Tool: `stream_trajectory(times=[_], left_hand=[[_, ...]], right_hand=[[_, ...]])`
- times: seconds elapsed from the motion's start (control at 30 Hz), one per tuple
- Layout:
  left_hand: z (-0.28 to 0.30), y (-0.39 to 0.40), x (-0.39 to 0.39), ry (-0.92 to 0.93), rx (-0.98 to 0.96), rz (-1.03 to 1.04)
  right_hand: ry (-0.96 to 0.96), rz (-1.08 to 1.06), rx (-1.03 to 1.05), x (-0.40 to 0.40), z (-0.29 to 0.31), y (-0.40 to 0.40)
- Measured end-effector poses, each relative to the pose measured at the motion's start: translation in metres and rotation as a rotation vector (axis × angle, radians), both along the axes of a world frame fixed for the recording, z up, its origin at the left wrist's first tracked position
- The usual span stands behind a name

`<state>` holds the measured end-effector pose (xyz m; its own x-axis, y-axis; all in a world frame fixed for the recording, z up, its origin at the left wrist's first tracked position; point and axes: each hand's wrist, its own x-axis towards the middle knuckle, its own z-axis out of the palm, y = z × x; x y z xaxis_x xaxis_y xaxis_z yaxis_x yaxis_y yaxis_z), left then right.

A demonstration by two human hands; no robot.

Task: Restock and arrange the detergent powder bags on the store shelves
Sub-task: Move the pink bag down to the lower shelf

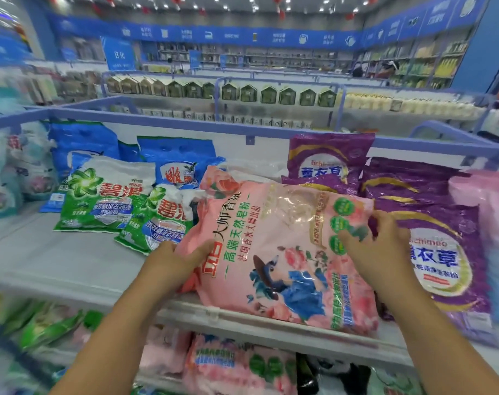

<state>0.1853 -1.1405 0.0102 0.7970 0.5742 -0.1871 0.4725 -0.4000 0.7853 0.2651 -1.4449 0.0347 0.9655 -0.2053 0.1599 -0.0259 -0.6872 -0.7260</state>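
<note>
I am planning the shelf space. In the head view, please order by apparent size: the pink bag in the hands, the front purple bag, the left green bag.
1. Pink bag, though it is nearest the camera.
2. Front purple bag, partly hidden behind the pink one.
3. Left green bag, clearly smallest.

Pink detergent powder bag (274, 249) lying on white top shelf (57, 260), turned sideways, its near end overhanging the shelf edge. Left hand (171, 262) gripping its left edge; right hand (376, 240) holding its right edge, fingers curled on top. Green bags (105, 195) to left, blue bags (174, 155) behind, purple bags (439, 252) to right.
</note>
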Motion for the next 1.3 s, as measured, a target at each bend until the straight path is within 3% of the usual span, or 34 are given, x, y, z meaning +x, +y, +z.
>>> stream_trajectory(times=[0.07, 0.13, 0.4, 0.73, 0.8, 0.9, 1.0, 1.2, 1.3], left_hand=[[0.001, 0.001, 0.001, -0.024, -0.069, 0.009], [0.0, 0.0, 0.002, -0.07, -0.174, 0.038], [-0.004, -0.002, 0.004, -0.204, -0.47, 0.067], [0.013, 0.005, 0.006, -0.527, -0.66, 0.002], [0.027, 0.008, 0.007, -0.66, -0.792, -0.061], [0.032, -0.003, 0.003, -0.828, -1.136, -0.283], [0.022, -0.021, 0.001, -0.765, -1.267, -0.391], [-0.009, -0.041, -0.013, -0.61, -1.481, -0.204], [-0.013, -0.055, -0.026, -0.458, -1.49, -0.177]], right_hand=[[0.081, 0.023, 0.121, 0.0, -0.005, -0.001], [0.137, 0.063, 0.114, 0.004, -0.009, -0.001], [0.075, 0.013, 0.167, 0.012, -0.015, 0.006], [-0.225, -0.084, 0.41, -0.019, 0.028, 0.01], [-0.27, -0.107, 0.447, -0.028, 0.04, 0.011], [-0.327, -0.151, 0.587, -0.045, 0.048, 0.018], [-0.408, -0.213, 0.639, -0.065, 0.043, 0.035], [-0.44, -0.33, 0.756, -0.1, 0.017, 0.061], [-0.491, -0.364, 0.816, -0.12, 0.004, 0.076]])
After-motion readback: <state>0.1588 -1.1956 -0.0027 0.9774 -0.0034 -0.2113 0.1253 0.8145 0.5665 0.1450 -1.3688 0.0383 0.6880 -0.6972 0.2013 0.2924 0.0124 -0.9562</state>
